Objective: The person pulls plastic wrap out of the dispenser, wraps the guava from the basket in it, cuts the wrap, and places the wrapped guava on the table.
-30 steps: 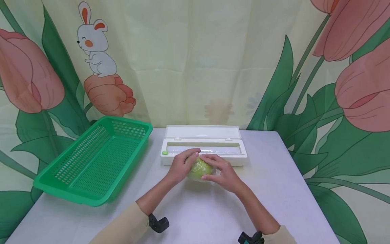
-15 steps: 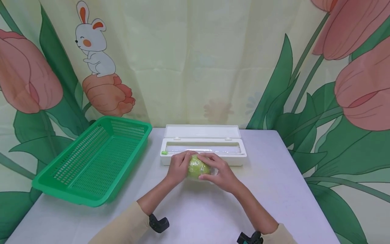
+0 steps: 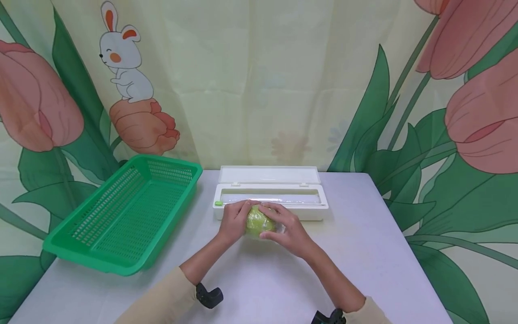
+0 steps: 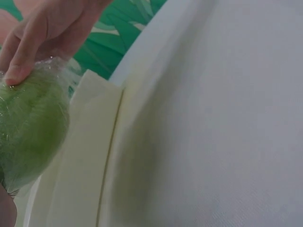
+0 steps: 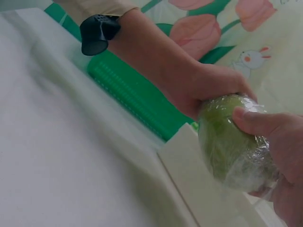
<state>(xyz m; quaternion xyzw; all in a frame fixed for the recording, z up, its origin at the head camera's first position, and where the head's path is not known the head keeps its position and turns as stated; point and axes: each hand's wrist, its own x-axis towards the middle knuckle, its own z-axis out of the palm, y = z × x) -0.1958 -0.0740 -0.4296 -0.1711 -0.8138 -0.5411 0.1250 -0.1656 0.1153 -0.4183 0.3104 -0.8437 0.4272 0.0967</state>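
A round green fruit (image 3: 259, 222), its exact kind unclear, is held between both hands just in front of the cling film dispenser. Clear cling film wraps it, wrinkled and bunched on the right-hand side in the right wrist view. My left hand (image 3: 234, 221) grips the fruit's left side, fingers curled over the far side. From the right, my right hand (image 3: 292, 230) holds it with thumb near and fingers over the top; that thumb presses the film on the fruit (image 5: 220, 142) in the right wrist view. The fruit's underside is hidden.
The white cling film dispenser (image 3: 283, 213) stands behind the hands, lid (image 3: 269, 174) raised, a film roll inside and a green slider (image 3: 219, 203) at its left. A green perforated basket (image 3: 151, 252) sits on the left of the white-covered table (image 3: 356, 252). A printed curtain hangs behind.
Both hands have shifted slightly left with the fruit, and more of its green front shows between them. Dispenser and basket stay in place.
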